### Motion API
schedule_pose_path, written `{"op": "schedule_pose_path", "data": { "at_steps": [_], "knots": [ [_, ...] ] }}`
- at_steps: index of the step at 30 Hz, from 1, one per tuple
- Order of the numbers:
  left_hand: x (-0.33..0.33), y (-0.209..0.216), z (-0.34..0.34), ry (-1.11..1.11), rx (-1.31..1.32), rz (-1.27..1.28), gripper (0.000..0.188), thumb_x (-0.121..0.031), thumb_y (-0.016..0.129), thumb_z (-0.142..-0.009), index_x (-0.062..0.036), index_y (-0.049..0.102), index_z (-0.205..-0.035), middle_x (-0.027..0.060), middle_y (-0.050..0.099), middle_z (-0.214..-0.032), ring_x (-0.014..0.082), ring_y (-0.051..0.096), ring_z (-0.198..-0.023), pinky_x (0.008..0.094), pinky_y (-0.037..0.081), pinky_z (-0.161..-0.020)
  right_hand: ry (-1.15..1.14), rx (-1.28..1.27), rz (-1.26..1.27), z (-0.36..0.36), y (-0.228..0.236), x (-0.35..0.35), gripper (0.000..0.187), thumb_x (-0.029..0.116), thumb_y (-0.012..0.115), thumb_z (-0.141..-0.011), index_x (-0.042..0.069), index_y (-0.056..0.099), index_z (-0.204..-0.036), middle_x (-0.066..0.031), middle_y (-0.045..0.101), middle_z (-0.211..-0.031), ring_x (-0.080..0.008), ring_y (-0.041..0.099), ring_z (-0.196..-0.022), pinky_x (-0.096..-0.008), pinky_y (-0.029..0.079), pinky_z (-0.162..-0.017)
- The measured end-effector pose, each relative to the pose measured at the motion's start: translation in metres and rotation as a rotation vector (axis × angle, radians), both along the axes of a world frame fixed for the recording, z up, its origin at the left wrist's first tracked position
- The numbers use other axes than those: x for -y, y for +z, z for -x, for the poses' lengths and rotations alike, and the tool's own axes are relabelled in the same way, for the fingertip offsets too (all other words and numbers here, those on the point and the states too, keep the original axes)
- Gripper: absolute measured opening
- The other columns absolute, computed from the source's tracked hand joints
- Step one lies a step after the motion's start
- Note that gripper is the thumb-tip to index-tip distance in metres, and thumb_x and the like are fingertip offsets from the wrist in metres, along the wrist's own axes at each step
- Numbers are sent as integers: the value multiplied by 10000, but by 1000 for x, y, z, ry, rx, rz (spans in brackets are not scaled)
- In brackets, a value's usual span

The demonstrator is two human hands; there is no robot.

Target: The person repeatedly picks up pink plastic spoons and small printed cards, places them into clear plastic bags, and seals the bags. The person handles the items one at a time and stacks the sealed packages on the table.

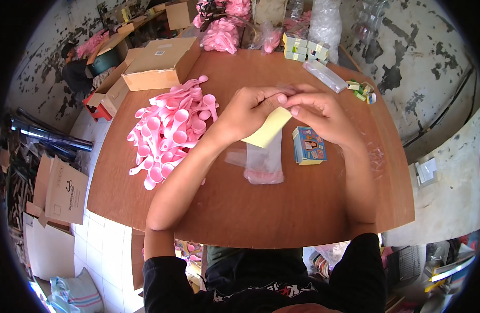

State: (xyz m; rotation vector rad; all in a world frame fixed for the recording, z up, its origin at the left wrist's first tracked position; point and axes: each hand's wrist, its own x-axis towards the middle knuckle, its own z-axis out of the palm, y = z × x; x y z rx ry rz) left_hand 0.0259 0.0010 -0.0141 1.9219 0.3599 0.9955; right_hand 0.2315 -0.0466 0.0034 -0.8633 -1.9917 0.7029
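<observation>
Over the middle of the table, my left hand [250, 110] is closed on a pale yellow card [269, 129], which hangs tilted below its fingers. My right hand [323, 116] meets it, thumb and fingers pinched together by the left thumb. Something clear, perhaps plastic film, shows faintly at the fingertips; I cannot make it out. Beneath the card lie clear plastic bags [265, 164] with a pinkish lower edge. A stack of blue printed cards [310, 146] sits by my right wrist. Left of my left forearm is a heap of pink plastic spoons [169, 133].
A cardboard box [159, 62] stands at the table's far left corner. Small boxes [305, 48], a clear plastic pack [325, 75] and small green-yellow pieces [362, 92] lie far right. Pink goods in bags [221, 35] are behind the table. Another person [79, 70] sits far left.
</observation>
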Motion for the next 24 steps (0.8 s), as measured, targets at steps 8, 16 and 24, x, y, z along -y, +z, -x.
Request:
{"op": "schedule_pose_path", "data": {
  "at_steps": [8,16,24],
  "knots": [
    [5,-9,-10,160,-146,-235,301,-186,557,-979,-17,639,-1213,105,623,-1021,166,579,-973,290,478,-859,112,30,425,6,-2,9,214,75,643,-906,-16,634,-1100,-64,641,-1071,-130,626,-957,-278,508,-816],
    [16,0,-10,655,57,-468,311,-285,678,-887,2,683,-1007,112,601,-942,225,566,-899,330,470,-769,-288,107,-40,4,-12,-8,122,91,694,-844,-1,701,-923,-105,690,-793,-115,628,-706,-281,493,-656],
    [12,24,11,-358,654,939,578,-584,480,-937,-34,523,-1110,121,628,-1020,247,640,-922,384,507,-811,-391,279,-791,53,-4,13,369,69,634,-857,22,608,-1222,-159,611,-1201,-306,592,-1062,-378,481,-921]
  ]
}}
